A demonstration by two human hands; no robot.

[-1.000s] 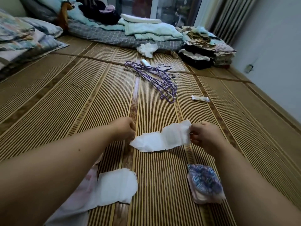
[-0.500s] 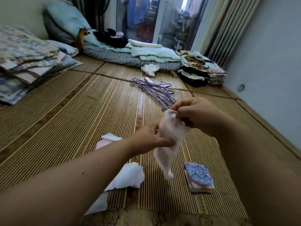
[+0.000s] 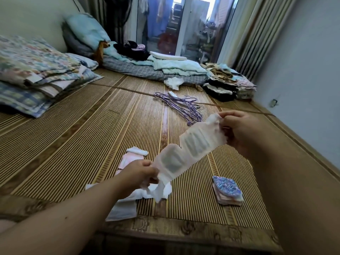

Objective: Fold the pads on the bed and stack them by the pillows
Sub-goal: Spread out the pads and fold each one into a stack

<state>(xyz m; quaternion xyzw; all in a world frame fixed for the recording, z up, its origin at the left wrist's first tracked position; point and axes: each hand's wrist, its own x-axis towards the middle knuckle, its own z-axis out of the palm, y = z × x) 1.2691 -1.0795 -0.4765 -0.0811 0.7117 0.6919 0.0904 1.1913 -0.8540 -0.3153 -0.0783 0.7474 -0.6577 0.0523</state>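
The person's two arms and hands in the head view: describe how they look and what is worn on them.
Both forearms are bare up to the frame edge, with no sleeve in view. The left hand and the right hand wear no gloves, and no rings, watch or bracelet show on the visible sides. A few small dark spots mark the left forearm.

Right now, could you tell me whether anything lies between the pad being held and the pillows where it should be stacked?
Nothing visible does. The pad is stretched in the air between the left hand and right hand, and the bamboo mat toward the pillows is bare. The purple hangers lie off to the right.
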